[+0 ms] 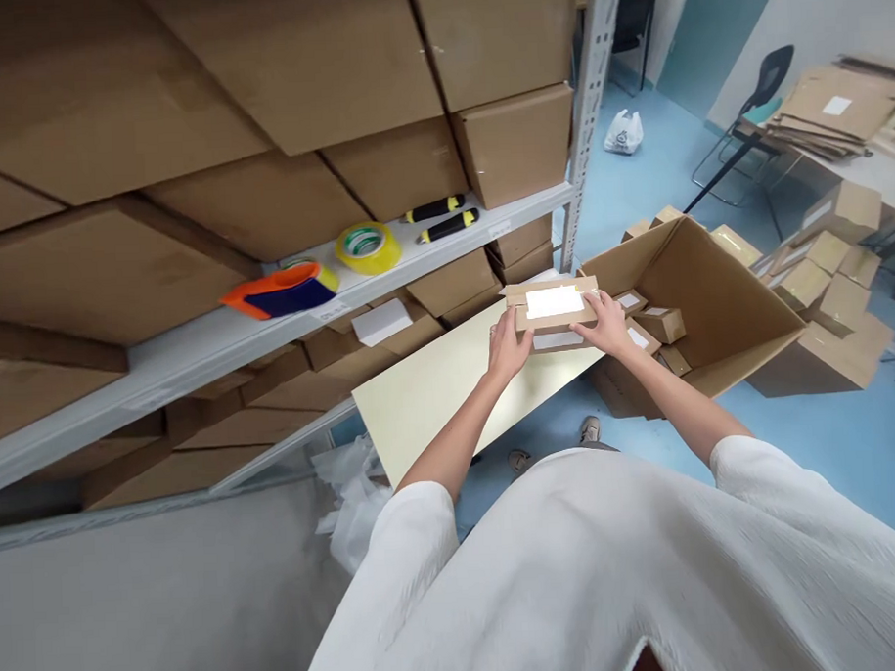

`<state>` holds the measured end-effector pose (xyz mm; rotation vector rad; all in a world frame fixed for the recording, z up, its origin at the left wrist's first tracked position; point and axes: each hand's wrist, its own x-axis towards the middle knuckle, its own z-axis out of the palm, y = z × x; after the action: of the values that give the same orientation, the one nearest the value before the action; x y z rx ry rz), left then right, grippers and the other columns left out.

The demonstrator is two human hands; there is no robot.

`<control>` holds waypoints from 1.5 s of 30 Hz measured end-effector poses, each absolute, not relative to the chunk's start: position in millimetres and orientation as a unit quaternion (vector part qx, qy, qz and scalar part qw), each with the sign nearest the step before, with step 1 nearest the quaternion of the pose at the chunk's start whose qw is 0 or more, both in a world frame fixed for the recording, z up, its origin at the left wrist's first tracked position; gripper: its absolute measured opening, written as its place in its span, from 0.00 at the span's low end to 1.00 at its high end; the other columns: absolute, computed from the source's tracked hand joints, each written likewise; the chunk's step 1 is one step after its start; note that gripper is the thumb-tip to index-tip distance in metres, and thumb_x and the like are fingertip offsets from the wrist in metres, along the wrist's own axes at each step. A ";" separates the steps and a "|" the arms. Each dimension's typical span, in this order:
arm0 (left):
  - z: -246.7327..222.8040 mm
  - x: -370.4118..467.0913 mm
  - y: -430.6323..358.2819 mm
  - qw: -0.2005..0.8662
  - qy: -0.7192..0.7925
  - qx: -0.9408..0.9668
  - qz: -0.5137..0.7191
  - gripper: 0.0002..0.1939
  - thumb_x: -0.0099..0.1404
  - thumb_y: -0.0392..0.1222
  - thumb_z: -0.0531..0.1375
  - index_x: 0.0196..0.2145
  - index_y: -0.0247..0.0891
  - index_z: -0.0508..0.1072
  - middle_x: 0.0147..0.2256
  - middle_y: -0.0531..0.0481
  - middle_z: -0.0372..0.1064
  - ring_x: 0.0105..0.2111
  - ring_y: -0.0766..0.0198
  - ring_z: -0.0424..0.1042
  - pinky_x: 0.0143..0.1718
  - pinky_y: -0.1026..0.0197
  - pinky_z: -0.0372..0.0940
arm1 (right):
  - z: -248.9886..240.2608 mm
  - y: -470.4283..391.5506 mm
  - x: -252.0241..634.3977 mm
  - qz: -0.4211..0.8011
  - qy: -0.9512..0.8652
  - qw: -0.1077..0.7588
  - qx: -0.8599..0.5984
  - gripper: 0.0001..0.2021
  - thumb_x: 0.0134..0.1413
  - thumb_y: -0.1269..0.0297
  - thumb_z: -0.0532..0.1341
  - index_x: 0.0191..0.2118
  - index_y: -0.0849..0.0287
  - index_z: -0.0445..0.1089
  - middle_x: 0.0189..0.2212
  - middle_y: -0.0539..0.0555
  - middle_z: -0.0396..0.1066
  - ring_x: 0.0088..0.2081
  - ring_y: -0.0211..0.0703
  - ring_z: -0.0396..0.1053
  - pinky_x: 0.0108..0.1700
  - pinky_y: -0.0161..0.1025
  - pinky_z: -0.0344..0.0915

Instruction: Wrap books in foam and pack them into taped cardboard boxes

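A small brown cardboard box (pixel 550 324) is between my two hands, above the far end of a pale cream board (pixel 427 400). On its top is a white label (pixel 555 301), and a second white patch shows on the face toward me. My left hand (pixel 510 347) grips the box's left side, fingers over its edge. From the right, my right hand (pixel 604 322) holds the opposite side, its thumb along the near edge.
A large open carton (pixel 748 325) with small labelled boxes stands at right. The metal shelf (pixel 445 252) at left carries cartons, a yellow tape roll (pixel 368 248), an orange-and-blue tape dispenser (pixel 284 289) and two black-and-yellow cutters (pixel 449 226). Boxes (pixel 831 283) are piled farther right.
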<state>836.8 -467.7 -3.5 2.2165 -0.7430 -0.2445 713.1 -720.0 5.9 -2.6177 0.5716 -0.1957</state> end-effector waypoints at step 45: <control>-73.5 811.7 -740.5 0.362 -0.446 0.788 -0.219 0.26 0.75 0.35 0.55 0.68 0.36 0.71 0.69 0.36 0.69 0.71 0.49 0.66 0.76 0.44 0.59 | -49.1 -908.7 610.8 0.091 0.288 0.254 -0.919 0.22 0.71 0.59 0.60 0.66 0.59 0.72 0.67 0.64 0.70 0.67 0.58 0.68 0.70 0.51 0.64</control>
<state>811.7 -740.5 -73.5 2.0301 -1.1496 -0.5642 610.8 -908.7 -49.1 -2.4956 0.7830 0.2459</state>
